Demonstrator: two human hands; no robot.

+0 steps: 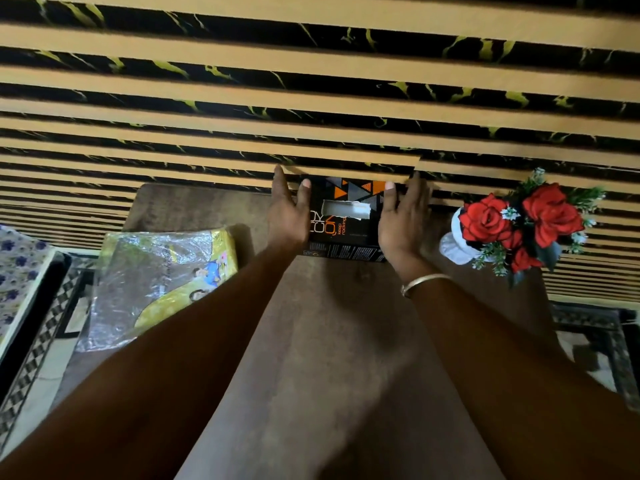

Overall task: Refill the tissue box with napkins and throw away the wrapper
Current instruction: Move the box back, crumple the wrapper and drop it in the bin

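A black tissue box (pixel 346 223) with orange and grey triangles stands at the far edge of the brown table (pixel 329 341), against the striped wall. Its top slot shows a pale torn opening. My left hand (pixel 287 213) presses flat against the box's left side and my right hand (pixel 403 216) against its right side, so the box sits gripped between both palms. A yellow and clear plastic napkin pack (pixel 156 275) lies on the table's left part, apart from both hands.
A white vase with red artificial roses (pixel 519 223) stands on the table just right of my right hand. A floral cloth-covered surface (pixel 17 282) is at the far left. Patterned floor tiles (pixel 606 341) show beside the table.
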